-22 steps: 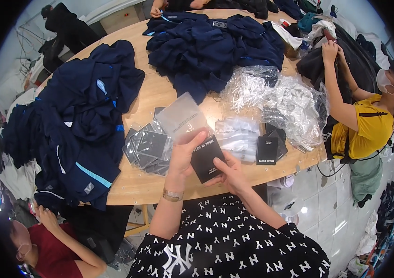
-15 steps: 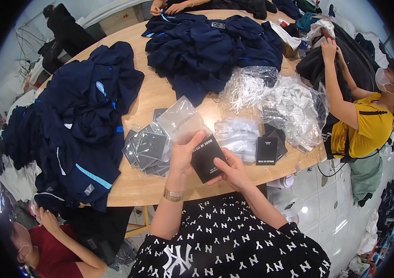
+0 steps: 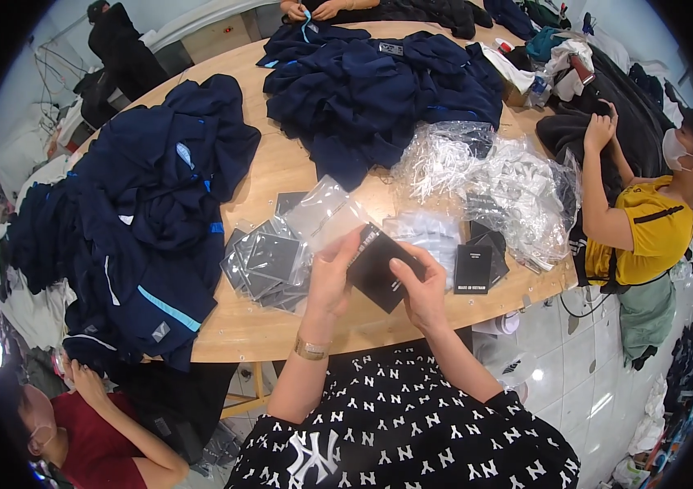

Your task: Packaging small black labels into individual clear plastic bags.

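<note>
Above the table's near edge, my left hand [image 3: 333, 277] pinches a clear plastic bag [image 3: 326, 213] and the left side of a black printed card [image 3: 377, 275]. My right hand [image 3: 420, 295] grips the card's right side, thumb on its face. A second black edge shows at the card's upper right; whether it is another card or a fold I cannot tell. Left of my hands lies a pile of bagged dark cards [image 3: 265, 259]. To the right are a stack of clear bags [image 3: 432, 232] and a loose black card [image 3: 473, 270] beside more dark cards.
Navy garments [image 3: 147, 187] cover the table's left side, and more navy garments [image 3: 355, 90] lie at the back. Crumpled plastic with white cords [image 3: 509, 183] sits at the right. A person in yellow [image 3: 648, 212] handles dark cloth there; one in dark red [image 3: 106, 436] is at lower left.
The black card has turned in my hands, its lower end swinging right, and a second black edge has come into view at its upper right. The bag stays in my left hand.
</note>
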Action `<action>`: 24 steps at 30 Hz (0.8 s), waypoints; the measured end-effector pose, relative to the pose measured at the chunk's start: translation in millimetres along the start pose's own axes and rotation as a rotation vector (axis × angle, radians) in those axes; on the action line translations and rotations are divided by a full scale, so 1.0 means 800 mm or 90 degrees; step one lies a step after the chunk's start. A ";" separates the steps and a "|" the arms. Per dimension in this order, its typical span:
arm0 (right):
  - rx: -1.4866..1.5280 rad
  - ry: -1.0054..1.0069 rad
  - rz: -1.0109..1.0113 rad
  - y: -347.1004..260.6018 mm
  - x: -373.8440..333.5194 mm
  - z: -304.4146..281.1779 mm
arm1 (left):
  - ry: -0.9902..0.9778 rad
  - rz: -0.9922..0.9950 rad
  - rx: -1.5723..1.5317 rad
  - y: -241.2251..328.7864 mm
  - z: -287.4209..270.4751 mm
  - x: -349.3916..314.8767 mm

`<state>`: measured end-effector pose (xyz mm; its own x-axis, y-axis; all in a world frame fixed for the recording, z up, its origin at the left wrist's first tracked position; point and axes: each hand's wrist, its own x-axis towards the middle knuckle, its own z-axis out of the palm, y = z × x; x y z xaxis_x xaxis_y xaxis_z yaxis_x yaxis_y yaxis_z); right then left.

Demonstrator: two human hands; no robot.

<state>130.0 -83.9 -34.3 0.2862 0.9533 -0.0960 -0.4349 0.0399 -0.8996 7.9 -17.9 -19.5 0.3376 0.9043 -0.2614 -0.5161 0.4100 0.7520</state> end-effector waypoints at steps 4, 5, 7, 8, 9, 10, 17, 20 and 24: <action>0.047 0.121 -0.126 -0.002 0.000 0.013 | 0.020 0.047 -0.050 -0.002 0.011 -0.008; 0.071 0.168 -0.170 -0.002 0.000 0.017 | 0.022 0.050 -0.051 -0.006 0.015 -0.011; 0.082 0.182 -0.155 -0.006 -0.001 0.023 | 0.005 0.091 -0.062 -0.016 0.023 -0.017; 0.126 0.184 -0.153 -0.010 -0.002 0.028 | 0.002 0.109 -0.065 -0.016 0.025 -0.018; 0.170 0.187 -0.151 -0.013 -0.003 0.031 | 0.002 0.109 -0.065 -0.014 0.028 -0.018; 0.180 0.183 -0.133 -0.013 -0.003 0.031 | 0.005 0.110 -0.058 -0.013 0.030 -0.018; 0.238 0.189 -0.158 -0.029 -0.005 0.041 | -0.030 0.077 -0.113 -0.026 0.027 -0.019; 0.249 0.206 -0.154 -0.030 0.002 0.040 | -0.041 0.080 -0.153 -0.023 0.031 -0.021; 0.270 0.134 -0.104 -0.034 0.009 0.030 | -0.038 0.098 -0.135 -0.009 0.038 -0.017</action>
<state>123.1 -70.9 -0.5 0.5266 0.8451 -0.0921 -0.6668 0.3435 -0.6613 30.8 -37.0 -2.5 0.2850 0.9519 -0.1128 -0.7167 0.2897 0.6343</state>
